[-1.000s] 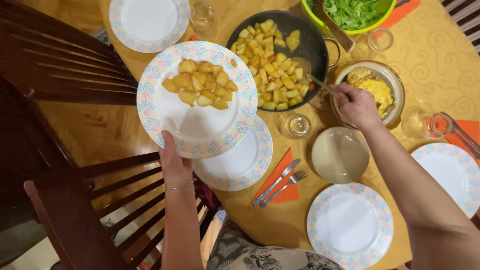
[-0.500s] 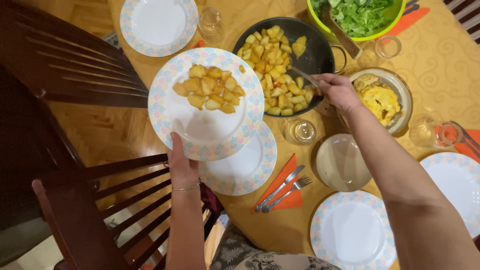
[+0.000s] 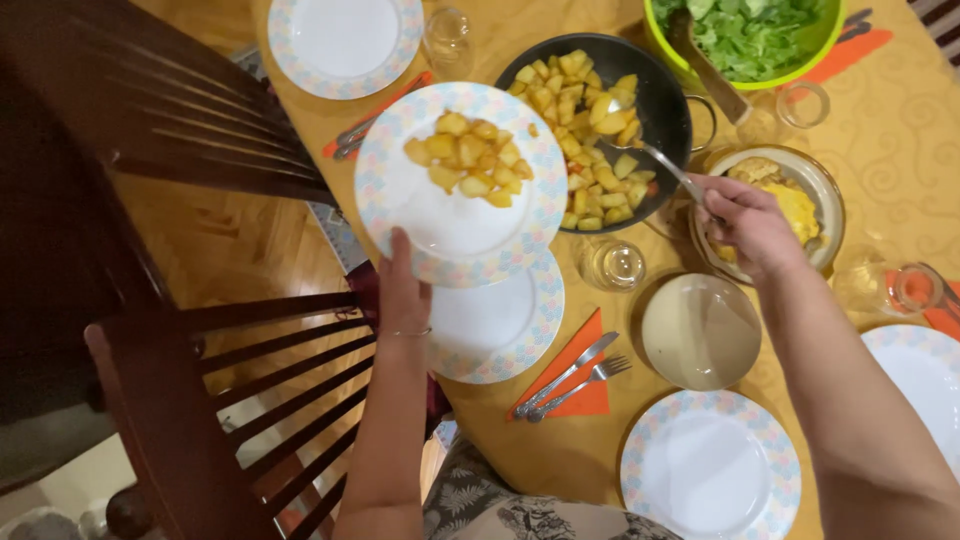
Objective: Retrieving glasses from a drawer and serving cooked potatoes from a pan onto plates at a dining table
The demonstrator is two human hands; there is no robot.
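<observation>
Black pan [image 3: 655, 95] of fried potato cubes sits top centre, w/ the patterned plate [image 3: 400, 205] held just left of it, rim by rim. Spoon [image 3: 655, 160] runs diagonally from pan down-right to the right hand [image 3: 750, 225], closed around its handle. Left hand [image 3: 403, 290], mid-frame, grips the plate's near edge, thumb on top.

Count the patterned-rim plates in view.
5: held plate in the left hand, one beneath it, top-left, bottom-centre, right edge. Others may lie off-frame.
</observation>
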